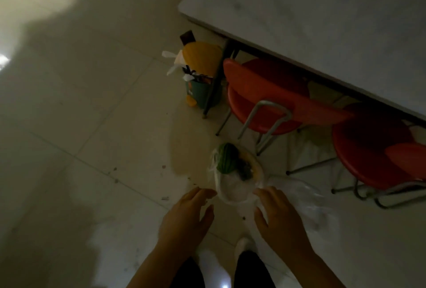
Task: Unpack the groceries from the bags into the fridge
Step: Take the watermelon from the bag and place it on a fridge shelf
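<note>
A clear plastic grocery bag (pixel 232 189) lies open on the tiled floor in dim light. Inside it I see a green striped vegetable (pixel 227 159), some dark leafy greens (pixel 245 170) and something pale yellow (pixel 257 167) along the far rim. My left hand (pixel 186 218) hovers open just left of the bag's near edge, fingers spread. My right hand (pixel 279 216) is open too, its fingertips at the bag's near right rim; whether they touch the plastic is unclear. A second, crumpled clear bag (pixel 309 202) lies flat to the right.
A white table (pixel 322 22) fills the upper right, with two red chairs (pixel 276 96) (pixel 378 149) tucked under it. A teal and yellow bin (pixel 200 75) stuffed with bags stands by the table leg. My feet (pixel 244 246) stand just behind the bag. Tiled floor lies to the left.
</note>
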